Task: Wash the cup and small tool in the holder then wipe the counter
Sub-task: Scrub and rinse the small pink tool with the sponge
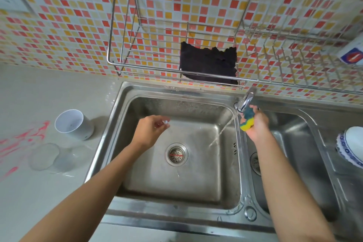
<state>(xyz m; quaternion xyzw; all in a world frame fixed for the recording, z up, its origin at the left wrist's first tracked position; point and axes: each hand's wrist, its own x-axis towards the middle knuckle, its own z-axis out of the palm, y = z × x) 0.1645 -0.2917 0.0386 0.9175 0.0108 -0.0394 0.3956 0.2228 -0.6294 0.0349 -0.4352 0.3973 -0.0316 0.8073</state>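
Cup [47,157]: lying on its side on the counter [39,92], well left of both hands; it looks clear.
Holder [73,124]: standing upright just behind the cup.
Left hand [149,131]: hovering over the sink [121,124], pinching the small tool [166,122] at its fingertips.
Small tool: poking rightward toward the water [225,127], not touching it; too small to read its shape.
Right hand [257,127]: gripping a sponge [247,124] just beside the tap [245,102], right of the stream.
Next move: probably carrying the tool right, into the water and to the sponge.
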